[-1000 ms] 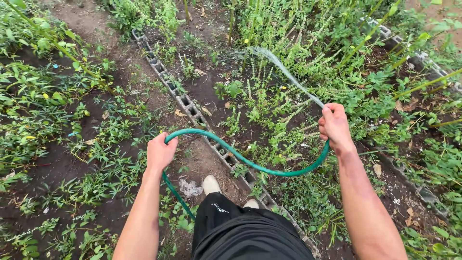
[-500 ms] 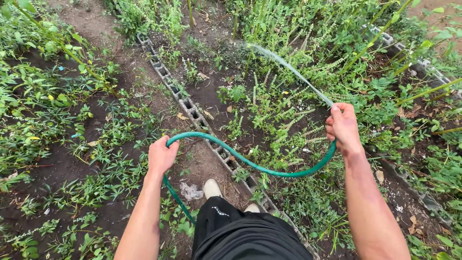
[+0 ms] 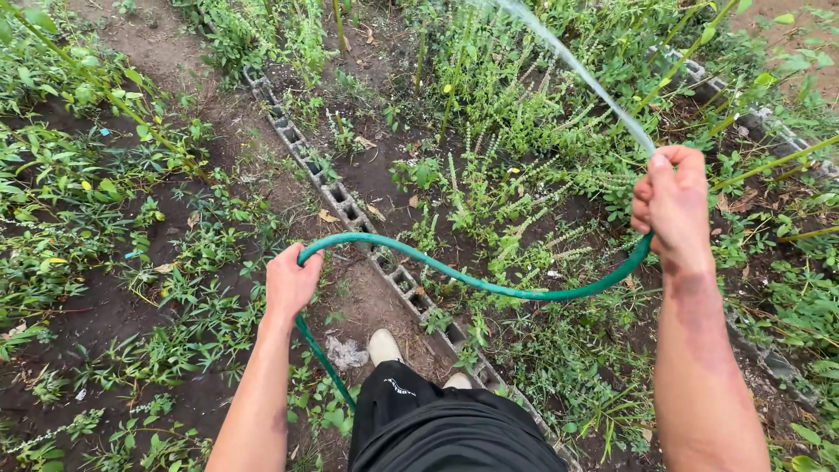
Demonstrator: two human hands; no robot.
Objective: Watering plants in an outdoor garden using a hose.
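Down in the middle of the frame, a green garden hose (image 3: 489, 285) sags in a long curve between two bare hands. The left hand (image 3: 290, 281), at centre left, is closed around the hose where it bends over the top of the fist; from there the hose drops down toward the lower centre of the frame, passing beside a light-coloured shoe (image 3: 384, 346) and the black shorts (image 3: 446, 424) at the bottom edge. The right hand (image 3: 673, 204), at centre right, is wrapped tight around the hose's other end, with the thumb pressed over the opening. A thin stream of water (image 3: 572, 63) shoots from that fist up and to the left, reaching the top edge of the frame above the middle.

A row of grey hollow concrete blocks (image 3: 350, 210) runs diagonally from the upper left toward the lower centre, passing under the hose and just beside the shoe. To the right of it lies a bed of leafy green plants (image 3: 516, 166) with pale upright flower spikes, growing in dark soil (image 3: 376, 170). A second line of blocks (image 3: 743, 109) shows at the upper right, partly hidden by foliage. Left of the central row, low weeds (image 3: 192, 306) spread over bare damp earth, and a crumpled pale scrap (image 3: 347, 351) lies on the ground just left of the shoe.
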